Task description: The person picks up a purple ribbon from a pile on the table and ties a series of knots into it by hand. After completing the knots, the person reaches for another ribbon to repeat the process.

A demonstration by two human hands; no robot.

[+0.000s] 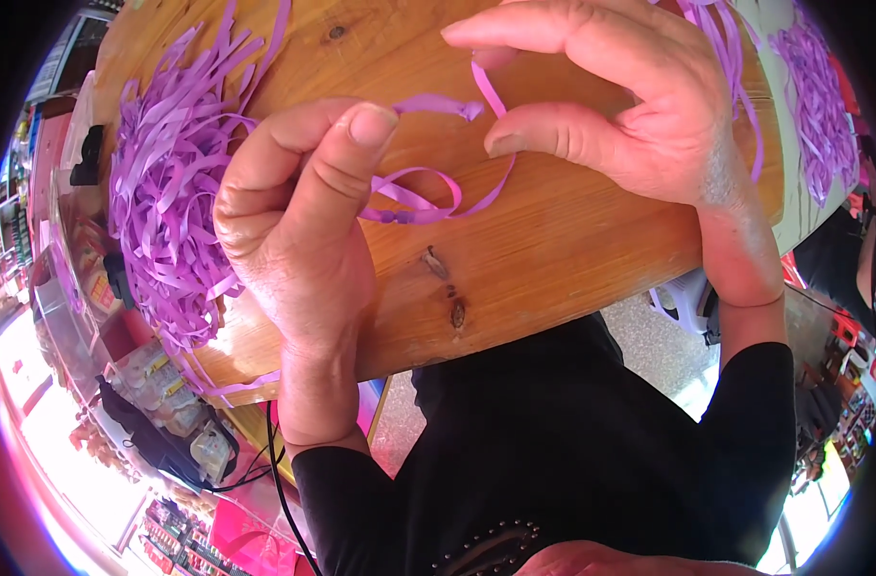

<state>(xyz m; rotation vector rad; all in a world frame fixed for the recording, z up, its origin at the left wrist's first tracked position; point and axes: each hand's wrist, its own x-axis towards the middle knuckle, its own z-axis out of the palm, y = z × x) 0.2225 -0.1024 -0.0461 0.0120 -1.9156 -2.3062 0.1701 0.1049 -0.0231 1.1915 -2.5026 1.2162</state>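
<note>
My left hand [299, 206] is closed, thumb pressed against its curled fingers, with a narrow purple ribbon [433, 103] coming out beside the thumb tip. A small knot or fold shows at that strip's right end. My right hand [639, 106] hangs over the tabletop with its thumb and fingers spread apart. Between them the ribbon runs down from the index fingertip and passes behind the thumb. From there it curves back left in a loop lying on the wood, close to my left wrist. A darker purple piece, perhaps a buckle or knot, sits on this loop.
A large heap of purple ribbons [169, 192] covers the left side of the wooden table [544, 254]. More purple ribbons [817, 106] hang at the far right on a pale surface. Black clips [88, 156] grip the left edge, and a black cable [277, 480] runs below it.
</note>
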